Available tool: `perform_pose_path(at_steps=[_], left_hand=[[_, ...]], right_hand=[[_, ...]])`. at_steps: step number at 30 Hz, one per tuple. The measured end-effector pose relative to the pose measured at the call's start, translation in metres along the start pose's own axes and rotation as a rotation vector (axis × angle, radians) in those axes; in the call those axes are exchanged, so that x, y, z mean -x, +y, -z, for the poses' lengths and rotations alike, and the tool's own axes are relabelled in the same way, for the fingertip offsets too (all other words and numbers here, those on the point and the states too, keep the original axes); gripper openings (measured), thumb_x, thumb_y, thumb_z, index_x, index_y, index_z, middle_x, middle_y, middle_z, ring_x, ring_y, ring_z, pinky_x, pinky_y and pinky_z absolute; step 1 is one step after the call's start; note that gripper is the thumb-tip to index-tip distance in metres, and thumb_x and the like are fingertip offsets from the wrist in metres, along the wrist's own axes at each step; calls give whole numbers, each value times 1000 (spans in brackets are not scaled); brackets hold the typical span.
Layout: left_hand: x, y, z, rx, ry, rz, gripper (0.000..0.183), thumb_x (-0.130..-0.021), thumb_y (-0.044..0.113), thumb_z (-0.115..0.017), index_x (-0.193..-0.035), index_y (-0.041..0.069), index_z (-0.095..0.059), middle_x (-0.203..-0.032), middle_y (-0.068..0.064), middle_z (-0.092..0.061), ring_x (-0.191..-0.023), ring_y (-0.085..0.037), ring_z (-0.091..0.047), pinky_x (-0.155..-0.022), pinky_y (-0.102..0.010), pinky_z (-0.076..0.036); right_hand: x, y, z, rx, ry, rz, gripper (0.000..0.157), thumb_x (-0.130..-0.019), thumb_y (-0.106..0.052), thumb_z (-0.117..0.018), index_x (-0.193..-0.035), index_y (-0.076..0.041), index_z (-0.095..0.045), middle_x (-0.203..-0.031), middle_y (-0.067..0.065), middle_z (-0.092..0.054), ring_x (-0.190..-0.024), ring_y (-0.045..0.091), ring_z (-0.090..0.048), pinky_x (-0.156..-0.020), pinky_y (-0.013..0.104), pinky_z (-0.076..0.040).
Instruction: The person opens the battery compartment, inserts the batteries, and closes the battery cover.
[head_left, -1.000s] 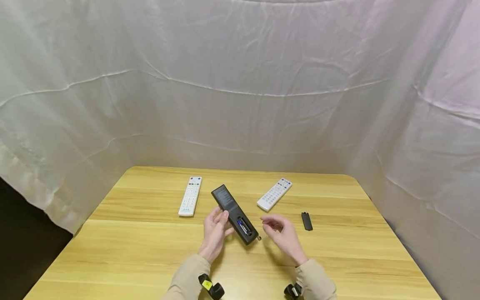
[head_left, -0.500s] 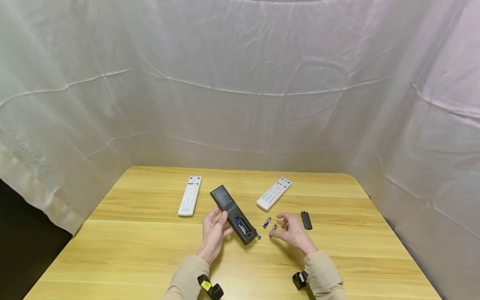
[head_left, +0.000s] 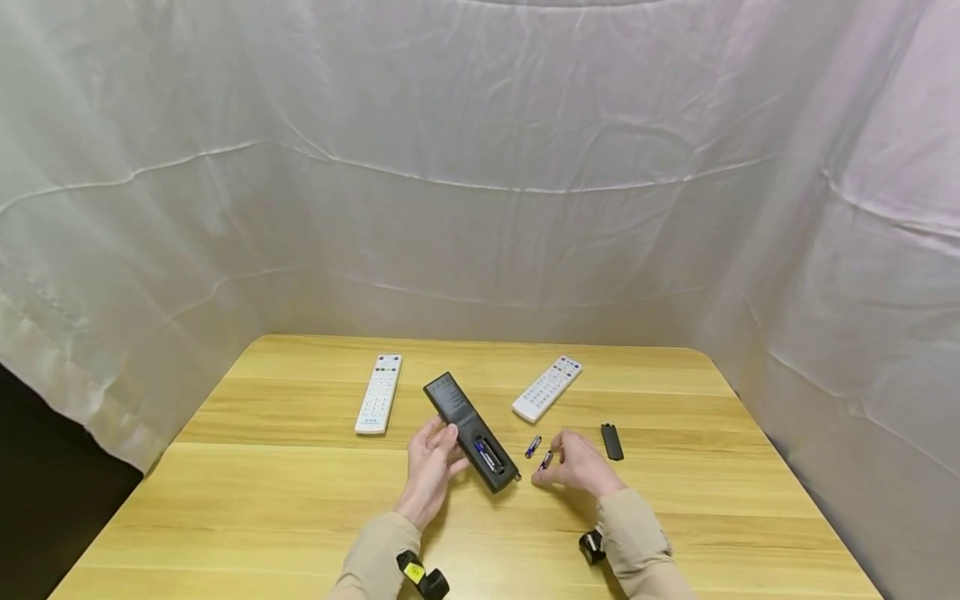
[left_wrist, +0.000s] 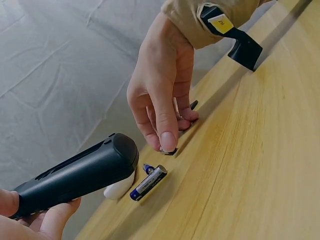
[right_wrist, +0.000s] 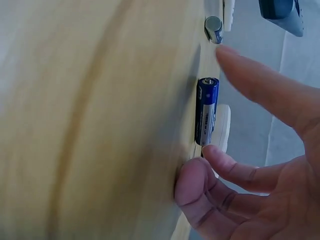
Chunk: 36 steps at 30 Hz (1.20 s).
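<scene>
My left hand (head_left: 430,467) grips a black remote control (head_left: 471,429), its back side up and tilted. One blue-and-silver battery (head_left: 489,457) sits in its uncovered compartment. A loose battery (left_wrist: 148,182) lies near the remote's lower end. My right hand (head_left: 576,465) is low over the table, thumb and fingers spread around another battery (head_left: 546,461). In the right wrist view, an index fingertip is right at one end of a battery (right_wrist: 206,112), while the thumb stands apart from the other end. One more battery (head_left: 533,447) lies just beyond. The black battery cover (head_left: 612,442) is right of this hand.
Two white remote controls lie face up at the back: a left one (head_left: 378,394) and a right one (head_left: 547,388). The wooden table (head_left: 225,500) ends at a pale curtain (head_left: 480,208) behind and on the sides.
My right hand has moved right, away from the black remote, uncovering two batteries on the table; in the last half second it shifts slightly back left. The left hand keeps holding the remote.
</scene>
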<state>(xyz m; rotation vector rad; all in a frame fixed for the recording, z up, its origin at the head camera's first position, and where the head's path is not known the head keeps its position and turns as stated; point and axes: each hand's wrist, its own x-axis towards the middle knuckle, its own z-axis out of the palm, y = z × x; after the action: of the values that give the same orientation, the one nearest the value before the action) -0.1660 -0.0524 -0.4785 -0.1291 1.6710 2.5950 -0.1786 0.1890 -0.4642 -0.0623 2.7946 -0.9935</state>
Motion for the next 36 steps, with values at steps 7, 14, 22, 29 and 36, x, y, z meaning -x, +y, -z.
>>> perform_pose_path(at_steps=[7,14,22,29,36], left_hand=[[1,-1,0,-5,2,10,52,-106,14,-47,-151,-5,-29,-132,-21,-60,-93,-11,-70,-81,-28,-65],[2,-1,0,-7,-6,1,53,-107,14,-47,-152,-6,-27,-135,-24,-57,-95,-12,-70,-82,-29,-64],[-1,-4,0,9,-8,6,51,-106,12,-48,-150,-5,-30,-130,-19,-62,-94,-12,-71,-83,-30,-65],[-1,-6,0,28,-17,-5,52,-106,12,-48,-150,-7,-28,-126,-17,-64,-94,-12,-72,-83,-31,-65],[0,-5,-1,38,-17,1,51,-106,12,-48,-150,-6,-30,-120,-10,-68,-93,-12,-72,-82,-30,-65]], right_hand=[[-2,-2,-2,61,11,4,53,-66,-22,-93,-101,-2,-59,-93,9,-61,-85,22,-55,-72,35,-52],[-5,-1,-3,113,25,10,41,-69,-18,-91,-93,-3,-62,-94,9,-65,-87,23,-59,-81,43,-56],[-4,1,-4,105,35,4,35,-72,-18,-89,-90,-6,-61,-86,6,-60,-81,20,-54,-71,33,-50],[-2,4,-5,66,57,24,34,-72,-16,-88,-92,-5,-62,-79,4,-56,-73,18,-50,-61,26,-42],[-4,9,-6,42,87,52,29,-70,-8,-84,-92,-3,-65,-71,2,-56,-65,14,-49,-55,22,-39]])
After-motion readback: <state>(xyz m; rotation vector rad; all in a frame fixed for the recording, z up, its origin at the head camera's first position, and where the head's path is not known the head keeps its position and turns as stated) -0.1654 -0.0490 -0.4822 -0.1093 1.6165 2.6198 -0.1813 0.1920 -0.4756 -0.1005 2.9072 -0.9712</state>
